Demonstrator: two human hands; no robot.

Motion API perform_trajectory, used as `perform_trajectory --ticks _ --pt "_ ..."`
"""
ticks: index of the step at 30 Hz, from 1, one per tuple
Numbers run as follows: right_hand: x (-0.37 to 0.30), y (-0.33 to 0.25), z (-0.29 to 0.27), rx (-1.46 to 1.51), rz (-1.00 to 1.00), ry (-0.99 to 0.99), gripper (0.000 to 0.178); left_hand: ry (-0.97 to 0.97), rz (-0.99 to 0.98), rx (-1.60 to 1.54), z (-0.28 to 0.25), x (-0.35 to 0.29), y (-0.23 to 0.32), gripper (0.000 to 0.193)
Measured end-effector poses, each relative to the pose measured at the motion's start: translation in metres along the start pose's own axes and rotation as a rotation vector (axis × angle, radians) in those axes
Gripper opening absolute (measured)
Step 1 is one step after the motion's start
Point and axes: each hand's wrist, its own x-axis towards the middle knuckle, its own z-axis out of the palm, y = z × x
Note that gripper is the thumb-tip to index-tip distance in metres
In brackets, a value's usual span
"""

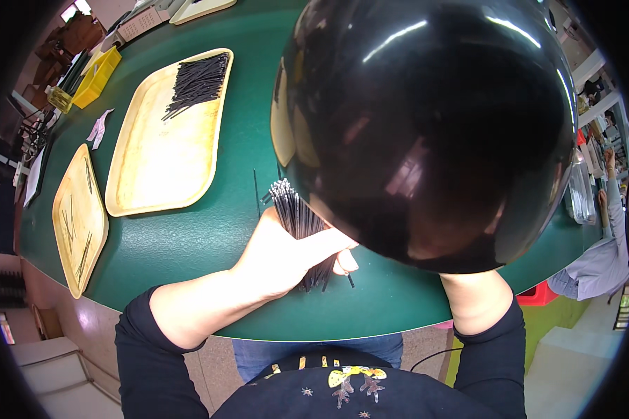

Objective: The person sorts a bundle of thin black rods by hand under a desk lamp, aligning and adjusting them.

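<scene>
My left hand [293,255] is closed around a thick bundle of thin black rods [297,216] with pale, silvery tips at the upper end. The bundle stands tilted over the green table, its lower ends showing below my fingers. A few loose black rods [256,192] lie beside it. A large glossy black dome [426,126], perhaps a lamp shade, fills the upper right and blocks the view beneath it. My right wrist [476,297] goes under the dome's near edge. The fingers of my right hand are hidden there, so what they hold cannot be seen.
On the green table [168,244], a cream tray [154,167] holds a pile of short black rods [199,80]. A smaller tray [80,216] at the left edge carries several thin rods. Beyond stand a yellow bin [96,77] and a paper scrap [100,129]. Another person's arm [613,202] shows far right.
</scene>
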Motion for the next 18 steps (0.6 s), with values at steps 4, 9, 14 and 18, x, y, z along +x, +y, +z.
perform_trajectory --ticks 4,9,14,18 --pt "0.001 0.001 0.0 -0.027 -0.012 -0.005 0.065 0.01 -0.018 -0.025 -0.001 0.0 -0.002 0.009" --pt "-0.001 0.0 -0.002 -0.059 -0.027 -0.012 0.065 0.011 -0.012 0.015 -0.001 0.0 -0.001 0.01" --pt "-0.028 0.011 -0.021 -0.301 0.058 -0.059 0.074 0.02 -0.017 0.015 -0.001 0.0 -0.002 0.01" --pt "-0.03 0.013 -0.022 -0.287 0.101 -0.063 0.067 0.022 -0.029 -0.008 -0.001 0.001 -0.002 0.01"
